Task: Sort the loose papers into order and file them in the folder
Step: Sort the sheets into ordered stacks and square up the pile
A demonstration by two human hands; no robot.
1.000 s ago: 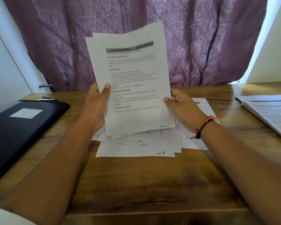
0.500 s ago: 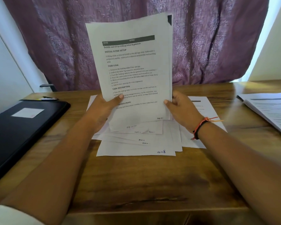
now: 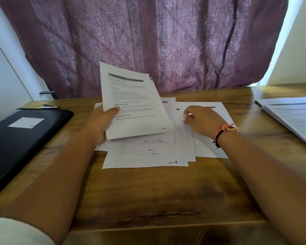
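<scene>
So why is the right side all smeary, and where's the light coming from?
Head view: motion blur smears the right hand and the booklet at far right; daylight leaks round the purple curtain, bleaching its right edge; the stack in the left hand is sharper, its headings readable.

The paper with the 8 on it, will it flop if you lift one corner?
Probably floppy: the page marked 8 is one thin sheet lying flat. Likely light and slides easily, resting loose on the wooden table.
</scene>
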